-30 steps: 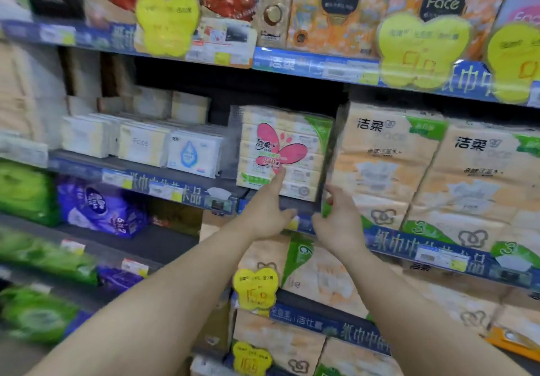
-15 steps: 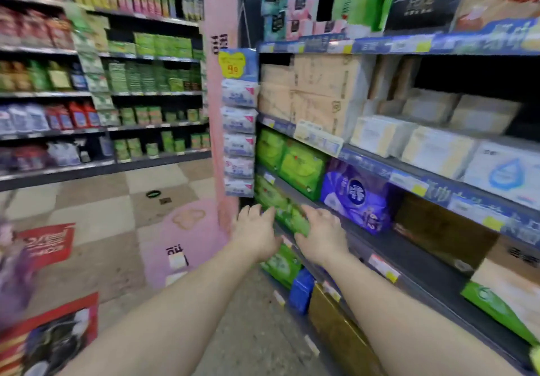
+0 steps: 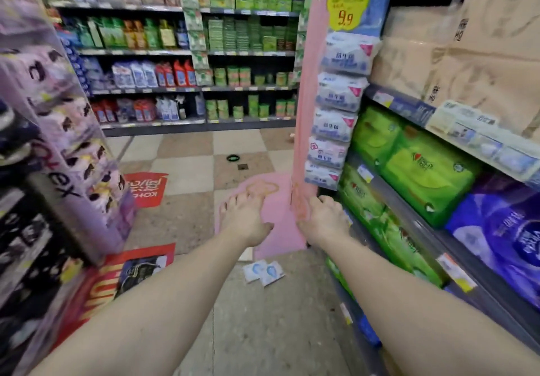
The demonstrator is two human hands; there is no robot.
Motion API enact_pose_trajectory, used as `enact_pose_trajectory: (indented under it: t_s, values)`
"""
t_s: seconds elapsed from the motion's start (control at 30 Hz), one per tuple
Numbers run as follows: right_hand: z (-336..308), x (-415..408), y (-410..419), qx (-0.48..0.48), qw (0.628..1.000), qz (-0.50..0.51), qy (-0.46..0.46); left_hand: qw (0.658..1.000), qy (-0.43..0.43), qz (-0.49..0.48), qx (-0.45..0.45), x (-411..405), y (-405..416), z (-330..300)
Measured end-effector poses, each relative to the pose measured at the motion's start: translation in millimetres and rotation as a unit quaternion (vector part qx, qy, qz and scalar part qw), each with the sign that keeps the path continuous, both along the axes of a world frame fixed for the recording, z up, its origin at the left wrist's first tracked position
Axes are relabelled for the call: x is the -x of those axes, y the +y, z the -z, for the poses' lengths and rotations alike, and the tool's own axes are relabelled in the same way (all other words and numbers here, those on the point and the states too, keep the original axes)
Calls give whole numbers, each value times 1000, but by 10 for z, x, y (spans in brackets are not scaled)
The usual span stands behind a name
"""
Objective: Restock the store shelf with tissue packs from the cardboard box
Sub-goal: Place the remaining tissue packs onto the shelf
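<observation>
Both my arms stretch out in front of me over the aisle floor. My left hand [image 3: 244, 219] is empty, palm down, fingers spread. My right hand [image 3: 323, 218] is also empty, fingers loosely curled, close to the shelf edge. Two small white tissue packs with a blue drop [image 3: 263, 271] lie on the floor below my hands. The store shelf [image 3: 409, 197] runs along my right, holding green tissue packs [image 3: 423, 171] and a purple pack [image 3: 502, 229]. Cardboard boxes [image 3: 455, 54] sit on the shelf's upper level. No open cardboard box shows on the floor.
A pink pillar [image 3: 304, 113] at the shelf's end carries a hanging strip of white packs [image 3: 339, 95]. A purple display stand [image 3: 64, 142] is close on my left. Far shelves of bottles and green boxes [image 3: 190, 63] close the aisle. Red floor stickers [image 3: 146, 188] lie on the left.
My view has swung left, away from the shelf face and down the aisle. Both hands came off the shelf and now hang empty over the floor.
</observation>
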State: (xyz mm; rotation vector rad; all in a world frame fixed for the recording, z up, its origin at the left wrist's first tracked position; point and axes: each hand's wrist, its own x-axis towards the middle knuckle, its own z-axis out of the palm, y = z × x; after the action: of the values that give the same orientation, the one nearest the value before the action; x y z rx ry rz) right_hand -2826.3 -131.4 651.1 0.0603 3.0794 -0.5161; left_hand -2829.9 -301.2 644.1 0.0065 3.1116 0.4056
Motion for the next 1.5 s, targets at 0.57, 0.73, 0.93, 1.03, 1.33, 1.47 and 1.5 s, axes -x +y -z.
enact_pose_trajectory:
  t_s: [0.57, 0.73, 0.93, 1.03, 1.33, 1.47, 1.5]
  values:
    - [1277, 2889, -315, 1, 987, -55, -149, 982, -167, -35, -84, 2613, -609, 1356]
    - [2171, 3700, -617, -4, 977, 5, -213, 965, -250, -6, -75, 3587, -1028, 2244]
    - [3434, 4354, -958, 45, 949, 51, -308, 941, -336, 4, -49, 4392, -1448, 3377]
    - [4168, 4517, -991, 61, 933, 78, -347, 932, -360, 5, -41, 4623, -1476, 4045]
    - [6649, 4835, -795, 83, 901, 132, -406, 892, -438, -64, -95, 4873, -1281, 6537]
    - [7698, 4943, -693, 105, 886, 160, -421, 862, -460, -142, -159, 4901, -1186, 7577]
    - [7934, 4968, -655, 104, 887, 168, -417, 853, -465, -158, -176, 4899, -1164, 7806]
